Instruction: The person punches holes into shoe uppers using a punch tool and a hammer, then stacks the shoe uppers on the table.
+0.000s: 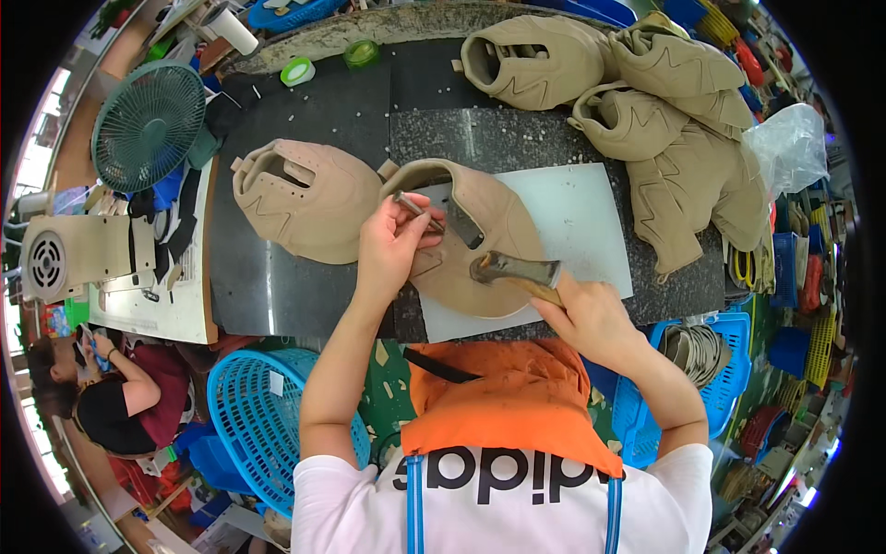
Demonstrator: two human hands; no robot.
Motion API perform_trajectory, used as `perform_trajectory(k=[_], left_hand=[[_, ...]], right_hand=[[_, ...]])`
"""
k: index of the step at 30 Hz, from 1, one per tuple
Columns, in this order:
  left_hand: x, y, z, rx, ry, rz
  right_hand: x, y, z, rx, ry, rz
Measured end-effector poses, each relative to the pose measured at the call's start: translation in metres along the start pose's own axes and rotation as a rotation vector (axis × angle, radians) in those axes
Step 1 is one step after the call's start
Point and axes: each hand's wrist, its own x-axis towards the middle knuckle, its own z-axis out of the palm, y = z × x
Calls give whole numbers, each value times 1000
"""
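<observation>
Shoe upper (508, 291) on sheet (591, 222), sheet on table (281, 300). Punch (420, 212) in left hand (388, 242), over upper; hammer (524, 269) in right hand (591, 319), right of punch, also over upper. Second upper (314, 212) just left. Stacked uppers (678, 138) far right, plastic bag (786, 148) beyond them. Two rolls (363, 54) near far edge. Fan (148, 125) left of second upper. Baskets either side of person: left basket (263, 420), right basket (734, 346), strips (697, 355) inside right one.
</observation>
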Motion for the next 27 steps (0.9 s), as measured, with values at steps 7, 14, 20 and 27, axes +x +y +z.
perform_trajectory(k=[7, 14, 20, 27], left_hand=[[-10, -9, 0, 187, 34, 23], [-3, -5, 2, -76, -28, -40], [-11, -8, -1, 151, -43, -60], [-18, -18, 10, 219, 12, 43]], right_hand=[[14, -49, -68, 499, 390, -70], [2, -1, 4, -40, 49, -19], [9, -23, -43, 154, 161, -48], [4, -2, -6, 72, 106, -85]])
